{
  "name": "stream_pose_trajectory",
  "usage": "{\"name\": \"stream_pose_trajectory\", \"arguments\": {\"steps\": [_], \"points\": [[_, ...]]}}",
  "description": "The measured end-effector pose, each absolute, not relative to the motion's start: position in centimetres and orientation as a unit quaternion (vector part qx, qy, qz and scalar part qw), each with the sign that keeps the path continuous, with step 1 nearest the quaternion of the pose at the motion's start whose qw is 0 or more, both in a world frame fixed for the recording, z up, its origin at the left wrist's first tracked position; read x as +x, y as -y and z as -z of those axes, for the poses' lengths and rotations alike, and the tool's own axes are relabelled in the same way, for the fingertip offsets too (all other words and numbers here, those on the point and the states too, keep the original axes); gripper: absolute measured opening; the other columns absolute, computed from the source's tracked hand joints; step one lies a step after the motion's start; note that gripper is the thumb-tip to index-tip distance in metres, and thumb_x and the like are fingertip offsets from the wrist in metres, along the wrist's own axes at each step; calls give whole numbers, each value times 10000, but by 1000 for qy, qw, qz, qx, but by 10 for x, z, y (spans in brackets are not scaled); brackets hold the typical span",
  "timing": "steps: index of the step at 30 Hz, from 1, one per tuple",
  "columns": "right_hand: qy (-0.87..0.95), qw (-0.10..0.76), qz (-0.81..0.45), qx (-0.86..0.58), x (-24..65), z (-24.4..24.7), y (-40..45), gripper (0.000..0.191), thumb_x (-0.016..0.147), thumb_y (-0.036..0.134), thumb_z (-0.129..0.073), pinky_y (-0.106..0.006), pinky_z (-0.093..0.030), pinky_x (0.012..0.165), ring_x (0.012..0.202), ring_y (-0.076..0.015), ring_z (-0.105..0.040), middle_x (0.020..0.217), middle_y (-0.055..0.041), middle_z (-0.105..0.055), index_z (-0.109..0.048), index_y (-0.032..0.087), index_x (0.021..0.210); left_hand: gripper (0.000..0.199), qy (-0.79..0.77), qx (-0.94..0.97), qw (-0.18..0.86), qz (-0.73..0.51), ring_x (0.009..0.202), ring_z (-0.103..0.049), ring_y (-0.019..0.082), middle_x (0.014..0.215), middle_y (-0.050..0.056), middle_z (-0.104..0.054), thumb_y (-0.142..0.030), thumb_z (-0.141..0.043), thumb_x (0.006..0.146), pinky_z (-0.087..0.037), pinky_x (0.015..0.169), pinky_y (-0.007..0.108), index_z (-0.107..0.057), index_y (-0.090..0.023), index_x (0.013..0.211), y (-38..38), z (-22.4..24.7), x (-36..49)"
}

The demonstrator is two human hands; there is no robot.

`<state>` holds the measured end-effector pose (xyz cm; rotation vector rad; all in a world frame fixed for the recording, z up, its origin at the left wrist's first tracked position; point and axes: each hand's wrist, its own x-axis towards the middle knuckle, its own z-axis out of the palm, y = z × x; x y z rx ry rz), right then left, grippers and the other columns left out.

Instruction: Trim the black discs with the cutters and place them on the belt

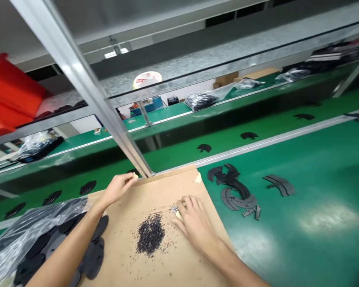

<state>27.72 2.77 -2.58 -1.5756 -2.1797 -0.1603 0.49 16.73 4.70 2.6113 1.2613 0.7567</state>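
My left hand point(118, 189) reaches past the far edge of a cardboard sheet point(122, 223), fingers pinched together. Right at those fingertips shows a sliver of a black part point(131, 171), mostly hidden; whether it is held or lies on the belt I cannot tell. Over the right side of the cardboard, my right hand point(193, 217) is closed around small nippers point(174, 209), their metal jaws pointing left and a pale handle partly showing. A heap of tiny black scraps point(151, 234) lies left of the nippers. Black discs point(93, 259) spill from a clear plastic bag point(56, 213) under my left forearm.
Curved black parts point(239, 187) are piled on the green table point(302, 247), with another small stack point(279, 184) farther right. Beyond runs a green belt point(173, 157) carrying spaced black pieces. A metal post point(86, 79) rises before my left hand; a red bin point(12, 91) sits upper left.
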Motion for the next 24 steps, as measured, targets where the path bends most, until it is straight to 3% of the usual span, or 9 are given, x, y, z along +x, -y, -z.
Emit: {"name": "stream_pose_trajectory", "arguments": {"steps": [3, 7, 10, 12, 16, 20, 24], "points": [[779, 220, 55, -584, 275, 27, -25, 387, 822, 458, -765, -427, -455, 895, 1013, -294, -561, 1042, -117, -625, -654, 172, 1057, 311, -330, 918, 130, -180, 648, -629, 172, 741, -13, -696, -436, -488, 990, -506, 610, 245, -669, -240, 831, -163, -50, 52], [772, 219, 56, -594, 273, 30, -24, 449, 787, 497, -788, -444, -464, 896, 1003, -306, -567, 1042, -129, -630, -658, 152, 1045, 328, -287, 934, 153, -151, 906, -671, 239, 932, 63, -729, -391, -435, 1013, -535, 880, 355, -688, -223, 890, -201, -38, 144], [770, 218, 58, -597, 272, 34, -26, 513, 740, 536, -814, -450, -475, 903, 1005, -308, -571, 1042, -126, -634, -660, 151, 1041, 267, -302, 927, 164, -151, 1246, -586, 253, 1269, 95, -673, -292, -454, 1010, -442, 1100, 396, -687, -206, 1108, -241, -20, 214], [769, 218, 61, -598, 272, 36, -26, 531, 719, 561, -820, -455, -482, 912, 1008, -304, -576, 1031, -115, -636, -657, 164, 1032, 280, -325, 917, 173, -151, 1358, -502, 267, 1375, 111, -611, -262, -468, 1011, -395, 1153, 442, -661, -194, 1203, -260, -7, 251], [768, 223, 77, -595, 272, 34, -25, 503, 708, 582, -818, -457, -509, 918, 1006, -298, -598, 1011, -101, -646, -662, 192, 984, 330, -362, 897, 192, -163, 1263, -565, 278, 1368, 122, -582, -317, -596, 977, -471, 1068, 523, -604, -161, 1267, -275, 9, 288], [767, 242, 106, -585, 276, 24, -24, 446, 722, 506, -835, -433, -552, 904, 996, -299, -629, 1007, -96, -667, -676, 200, 1005, 320, -377, 877, 199, -220, 1115, -633, 235, 1278, 110, -616, -335, -607, 975, -553, 958, 458, -605, -160, 1243, -276, 5, 277], [764, 300, 132, -556, 284, 9, -29, 318, 879, 347, -713, -405, -575, 893, 1062, -305, -644, 1139, -129, -657, -638, 206, 1153, 216, -374, 859, 195, -289, 994, -664, 183, 1135, 84, -670, -312, -556, 1005, -578, 895, 390, -651, -154, 1115, -253, -17, 221]]}}
